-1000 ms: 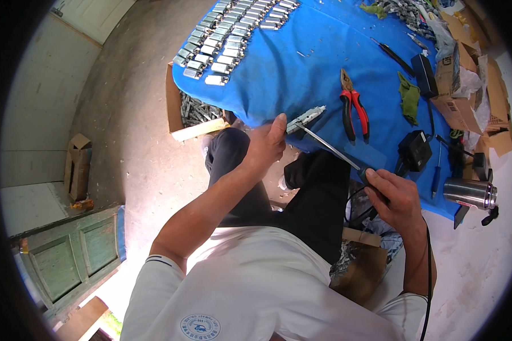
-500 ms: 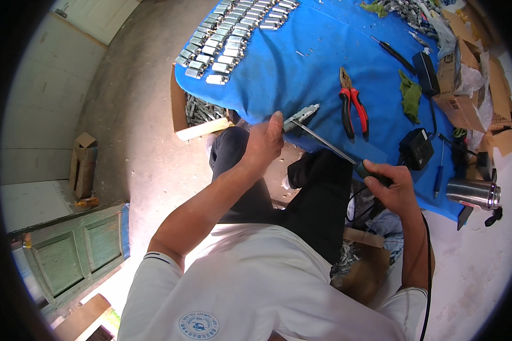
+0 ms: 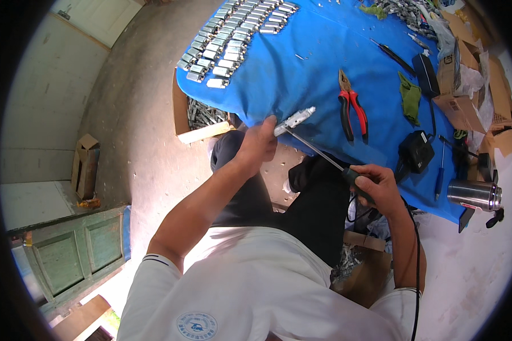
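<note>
My left hand point(image 3: 258, 145) is closed on one end of a slim silver-grey metal part point(image 3: 297, 119), held at the table's near edge with its narrow tip pointing up and right. In my right hand point(image 3: 380, 186) is a screwdriver point(image 3: 320, 152) with a dark handle and a long steel shaft. Its tip meets the side of the metal part close to my left fingers; the exact contact point is too small to make out. Red-and-black pliers point(image 3: 352, 108) lie on the blue cloth point(image 3: 318, 68), right of the metal part.
Rows of silver metal pieces point(image 3: 230, 48) cover the far left of the table. A box point(image 3: 182, 122) of dark parts stands below. To the right are a green rag point(image 3: 409, 96), a black adapter point(image 3: 416, 150), a blue screwdriver point(image 3: 440, 176), a steel flask point(image 3: 473, 195) and cardboard boxes point(image 3: 463, 108).
The metal part has turned in my left hand and shows a brighter face. My right hand and the screwdriver have shifted slightly left and down.
</note>
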`<state>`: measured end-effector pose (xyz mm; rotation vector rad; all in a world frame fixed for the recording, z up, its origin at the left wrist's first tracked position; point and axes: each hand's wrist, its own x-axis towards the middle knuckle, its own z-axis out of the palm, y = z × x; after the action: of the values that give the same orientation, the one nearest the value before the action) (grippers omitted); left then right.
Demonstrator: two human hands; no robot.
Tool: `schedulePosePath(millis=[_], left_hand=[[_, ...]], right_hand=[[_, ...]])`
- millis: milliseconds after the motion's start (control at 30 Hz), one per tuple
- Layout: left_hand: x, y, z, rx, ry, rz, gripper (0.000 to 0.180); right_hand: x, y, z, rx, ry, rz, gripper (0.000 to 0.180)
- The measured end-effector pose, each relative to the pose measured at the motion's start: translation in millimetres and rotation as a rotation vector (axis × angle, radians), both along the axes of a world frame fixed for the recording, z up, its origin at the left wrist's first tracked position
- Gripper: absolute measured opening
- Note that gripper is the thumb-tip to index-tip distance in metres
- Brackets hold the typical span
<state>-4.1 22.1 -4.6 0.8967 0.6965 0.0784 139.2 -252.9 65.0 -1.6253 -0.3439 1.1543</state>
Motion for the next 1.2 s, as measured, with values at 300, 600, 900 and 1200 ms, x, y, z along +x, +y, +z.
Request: schedulePosePath(millis=[300, 600, 900, 1200], left_hand=[[0, 1, 7, -0.254, -0.024, -0.060, 0.047], [1, -2, 15, -0.140, -0.028, -0.111, 0.042], [2, -4, 9, -0.120, -0.027, -0.061, 0.045], [-1, -1, 8, -0.119, -0.067, -0.104, 0.043]], right_hand=[[-7, 8, 48, -0.082, -0.055, -0.051, 0.032], [-11, 11, 60, -0.138, -0.103, -0.082, 0.033], [-11, 7, 78, -0.071, -0.956, 0.271, 0.031], [-16, 16, 96, -0.092, -1.002, 0.212, 0.031]])
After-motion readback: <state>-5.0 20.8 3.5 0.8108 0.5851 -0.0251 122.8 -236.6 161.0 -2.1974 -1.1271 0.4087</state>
